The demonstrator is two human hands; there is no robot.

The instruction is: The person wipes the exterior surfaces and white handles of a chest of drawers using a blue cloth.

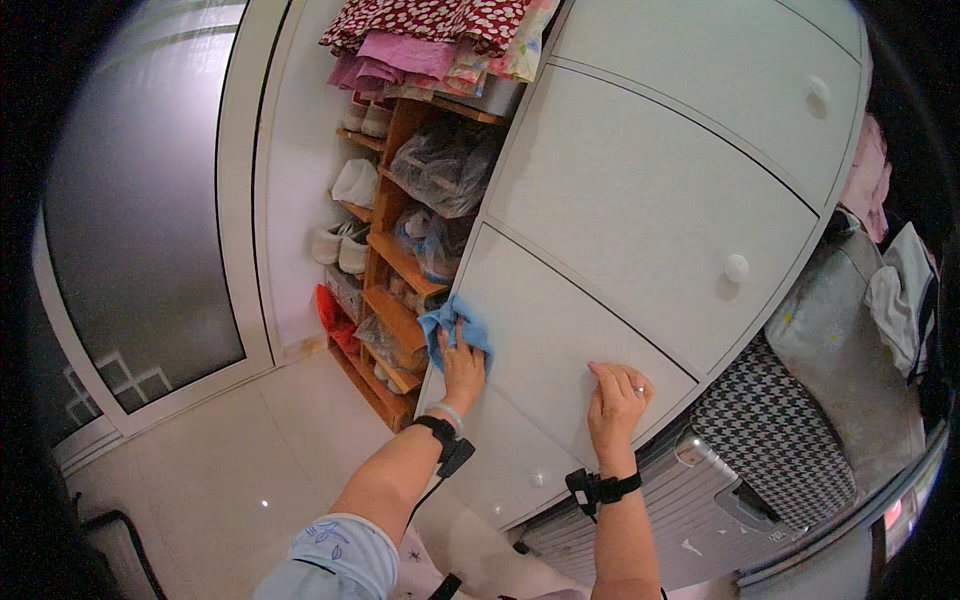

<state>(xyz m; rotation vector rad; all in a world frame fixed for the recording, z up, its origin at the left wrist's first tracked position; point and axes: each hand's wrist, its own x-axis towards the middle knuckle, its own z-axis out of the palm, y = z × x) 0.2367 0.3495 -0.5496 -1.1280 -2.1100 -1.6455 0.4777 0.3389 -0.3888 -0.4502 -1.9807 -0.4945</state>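
Note:
My left hand point(461, 371) presses a blue cloth point(456, 326) against the left edge of a white cabinet door point(555, 322), its fingers spread over the cloth. My right hand point(619, 397) is at the same door, further right, its fingers bent and close together near the door's right side; whether it grips a knob there is hidden. Both wrists wear black straps with small boxes. Above this door is another white door with a round white knob point(737, 268), and a smaller knob point(537, 478) shows on the door below.
Left of the cabinet, a wooden shoe rack point(394, 315) holds shoes and plastic bags, with folded cloths point(427, 45) on top. A frosted glass door point(150, 225) stands further left. At right are a silver suitcase point(660, 510), a houndstooth-patterned item point(772, 431) and draped clothes.

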